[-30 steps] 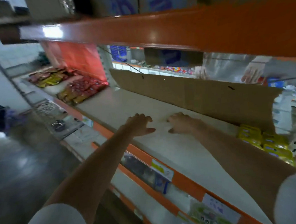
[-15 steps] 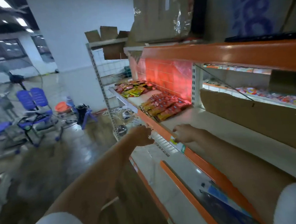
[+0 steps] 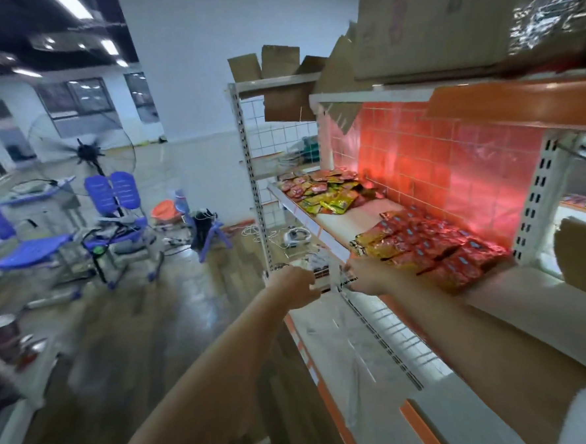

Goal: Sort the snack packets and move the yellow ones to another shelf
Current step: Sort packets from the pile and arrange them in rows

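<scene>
Two piles of snack packets lie on the middle shelf (image 3: 350, 220). The near pile (image 3: 437, 250) is mostly red, with yellow packets (image 3: 377, 246) at its front left corner. In the far pile (image 3: 320, 189), red packets are mixed with yellow-green packets (image 3: 337, 203). Both arms reach forward. My left hand (image 3: 297, 286) hovers off the shelf's front edge with loosely curled fingers and holds nothing. Just short of the near pile's yellow packets, my right hand (image 3: 367, 275) is at that edge and is also empty. Motion blur hides the fingers' detail.
A white upright post (image 3: 253, 190) stands left of the shelf. Lower shelves (image 3: 376, 323) jut out beneath my hands. A cardboard sheet (image 3: 585, 259) leans at the right, and cardboard boxes (image 3: 444, 23) sit on top. Blue chairs (image 3: 116, 212) and a floor fan (image 3: 86, 152) stand on the left.
The view has swung left, away from the bare shelf section toward the packet piles. Both hands have left the shelf board and moved to its front edge near the near pile.
</scene>
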A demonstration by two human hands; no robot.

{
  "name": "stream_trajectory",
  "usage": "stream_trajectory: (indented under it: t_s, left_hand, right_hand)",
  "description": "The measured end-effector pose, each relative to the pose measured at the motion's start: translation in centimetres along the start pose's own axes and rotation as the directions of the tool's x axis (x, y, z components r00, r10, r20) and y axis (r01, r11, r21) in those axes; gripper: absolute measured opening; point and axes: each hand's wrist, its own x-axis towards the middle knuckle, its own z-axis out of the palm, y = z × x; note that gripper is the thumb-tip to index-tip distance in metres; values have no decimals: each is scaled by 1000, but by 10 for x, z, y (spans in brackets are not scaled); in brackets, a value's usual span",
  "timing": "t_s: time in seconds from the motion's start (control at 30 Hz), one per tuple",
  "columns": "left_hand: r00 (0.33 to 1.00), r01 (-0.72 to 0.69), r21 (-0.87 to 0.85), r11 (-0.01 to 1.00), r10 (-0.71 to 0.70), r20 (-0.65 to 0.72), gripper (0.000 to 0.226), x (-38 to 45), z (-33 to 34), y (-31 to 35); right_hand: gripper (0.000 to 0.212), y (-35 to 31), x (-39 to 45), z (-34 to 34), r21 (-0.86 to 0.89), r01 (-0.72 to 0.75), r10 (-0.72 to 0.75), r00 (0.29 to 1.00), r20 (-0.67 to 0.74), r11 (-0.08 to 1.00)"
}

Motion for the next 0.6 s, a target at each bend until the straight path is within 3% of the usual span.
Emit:
stream_trajectory:
  t_s: [0.17, 0.37, 0.6]
  left_hand:
    - [999, 15, -70, 997, -17, -30, 35, 91, -2, -52]
    - [985, -2, -87, 996, -13, -171, 30, 198, -26, -104]
    - [988, -118, -61, 991, 110, -112, 35, 314, -6, -156]
  right_hand:
    - [51, 11, 99, -27, 26, -8, 10, 998, -56, 1000]
    - [52, 21, 216, -63, 92, -61, 70, 993, -98, 994]
    - [49, 29, 321, -64, 84, -184, 190, 978, -83, 979]
